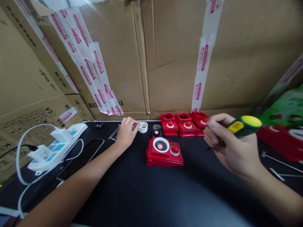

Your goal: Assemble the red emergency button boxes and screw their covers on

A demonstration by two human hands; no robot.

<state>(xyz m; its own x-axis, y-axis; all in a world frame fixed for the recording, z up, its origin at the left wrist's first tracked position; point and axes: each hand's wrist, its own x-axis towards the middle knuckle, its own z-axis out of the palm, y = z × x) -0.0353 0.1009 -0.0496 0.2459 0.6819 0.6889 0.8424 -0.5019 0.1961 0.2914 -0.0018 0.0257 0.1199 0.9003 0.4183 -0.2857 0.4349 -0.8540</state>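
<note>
My left hand point(126, 132) reaches to the back of the table, its thumb and index finger pinched at the left edge of a small stack of white rings point(143, 127). How firmly they grip is hard to see. Wrapped in my right hand point(233, 148) is a screwdriver point(247, 126) with a green and yellow handle; its shaft points left and is mostly hidden by the fingers. Between the hands lies a red box-shaped housing point(165, 153) with a white ring point(161, 145) around its dark round opening and a red knob. Just behind it is a small black round part point(156, 132).
Three similar red housings point(187, 124) stand along the cardboard wall point(175, 63). More red parts point(281, 142) and metal rods point(281, 161) are at the right. On the left lie a phone point(81, 157) and a white power strip point(58, 146) with cables.
</note>
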